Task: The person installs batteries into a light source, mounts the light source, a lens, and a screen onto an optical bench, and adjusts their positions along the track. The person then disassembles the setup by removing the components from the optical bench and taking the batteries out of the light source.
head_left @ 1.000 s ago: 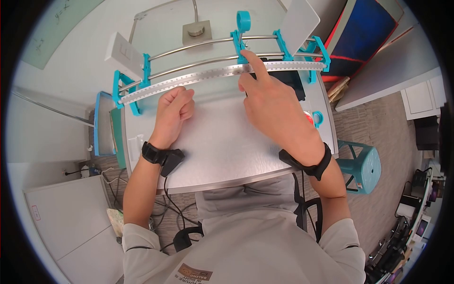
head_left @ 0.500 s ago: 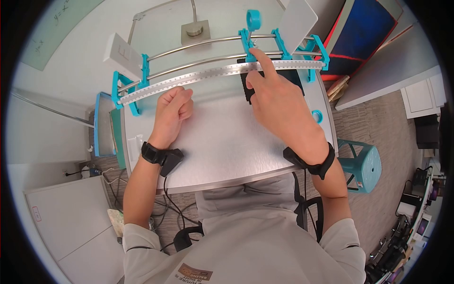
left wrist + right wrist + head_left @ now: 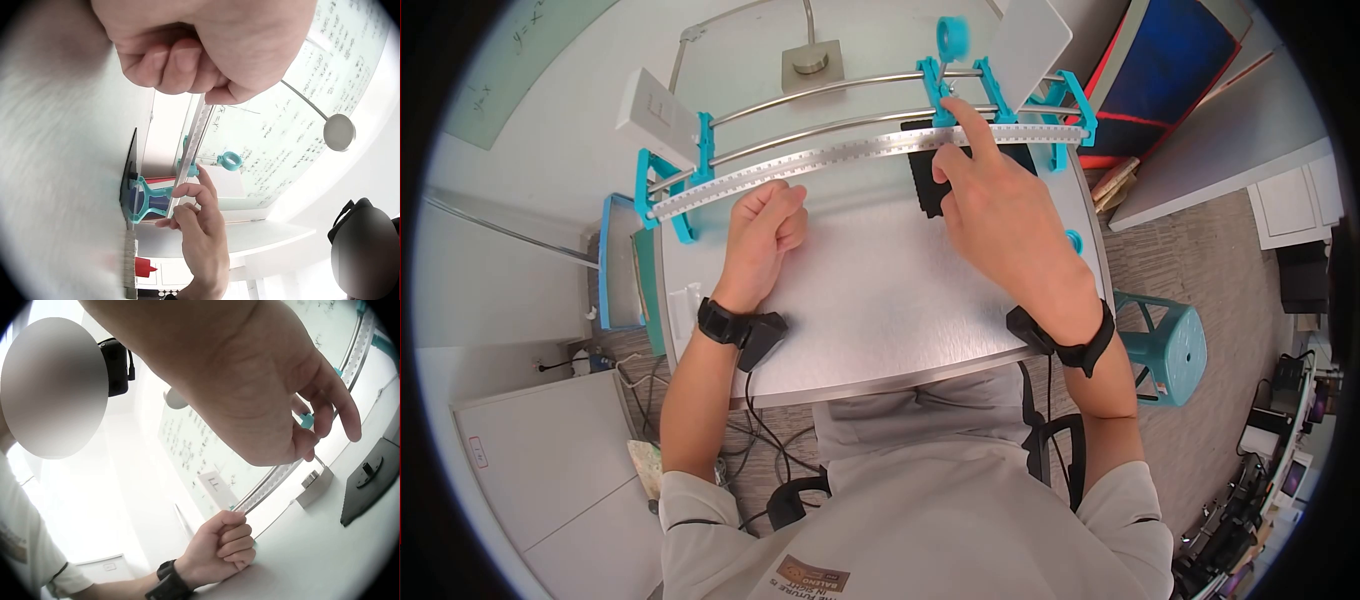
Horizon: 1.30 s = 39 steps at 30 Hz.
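Observation:
My right hand (image 3: 1007, 205) reaches over a long white ruler (image 3: 830, 153), its index fingertip against the turquoise slider (image 3: 930, 88) that carries a ring-shaped lens holder (image 3: 952, 38). Its other fingers are bent loosely beneath, near the ruler in the left wrist view. The slider sits on two metal rails (image 3: 800, 95) behind the ruler, close beside the holder (image 3: 992, 88) of a white screen (image 3: 1030, 55). My left hand (image 3: 762, 240) rests as a fist before the ruler, nothing seen in it. At the rails' left end stands a white box (image 3: 658, 120) with an F-shaped mark.
Turquoise end stands (image 3: 647, 190) hold up the rails over the metal table (image 3: 850, 290). Under the right side lies a black plate (image 3: 925, 180). A square metal base with a rod (image 3: 812, 65) stands behind. A turquoise stool (image 3: 1170, 350) is on the floor at right.
My right hand has moved right, and the slider with its lens ring has slid along the rails toward the white screen. More of the black plate shows. My left fist has stayed in place.

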### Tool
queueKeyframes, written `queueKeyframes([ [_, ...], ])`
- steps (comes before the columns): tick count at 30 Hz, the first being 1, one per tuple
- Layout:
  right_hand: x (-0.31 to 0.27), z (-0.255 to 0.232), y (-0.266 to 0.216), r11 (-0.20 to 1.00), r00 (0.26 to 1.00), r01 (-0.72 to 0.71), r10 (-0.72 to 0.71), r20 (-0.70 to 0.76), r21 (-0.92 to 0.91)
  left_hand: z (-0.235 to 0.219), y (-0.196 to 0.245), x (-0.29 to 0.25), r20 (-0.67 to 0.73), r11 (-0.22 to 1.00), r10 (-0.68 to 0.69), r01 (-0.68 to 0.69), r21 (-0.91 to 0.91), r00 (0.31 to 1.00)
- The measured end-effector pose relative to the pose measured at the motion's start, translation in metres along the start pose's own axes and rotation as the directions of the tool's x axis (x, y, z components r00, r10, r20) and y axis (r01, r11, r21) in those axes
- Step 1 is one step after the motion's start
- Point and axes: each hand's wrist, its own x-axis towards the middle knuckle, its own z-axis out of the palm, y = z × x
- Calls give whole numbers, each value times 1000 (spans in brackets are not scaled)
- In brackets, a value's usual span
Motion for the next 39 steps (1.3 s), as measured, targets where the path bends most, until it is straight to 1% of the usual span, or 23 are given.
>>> queueKeyframes([
  [7,-1,0,3,1000,1000,6,-6,-10,1,-1,0,0,3,1000,0,0,-1,1000],
  [18,0,0,-1,1000,1000,-2,2,22,8,-1,0,0,-6,1000,-9,9,0,1000],
  [21,1,2,-2,999,999,37,-37,14,-35,0,0,0,-3,1000,-10,10,-9,1000],
  [27,4,2,-10,998,998,61,-60,34,-31,-1,0,0,-1,1000,-12,11,-24,1000],
  [34,8,8,-19,996,995,93,-93,35,-2,0,0,0,-4,1000,-19,18,-25,1000],
  [36,9,8,-24,998,997,49,-51,57,40,2,0,0,-7,1000,-9,9,-20,1000],
  [37,10,8,-25,997,997,58,-61,56,52,2,1,0,-2,1000,0,0,-17,1000],
  [39,11,12,-27,995,996,80,-82,21,57,3,-2,0,-25,1000,-22,22,-22,999],
])
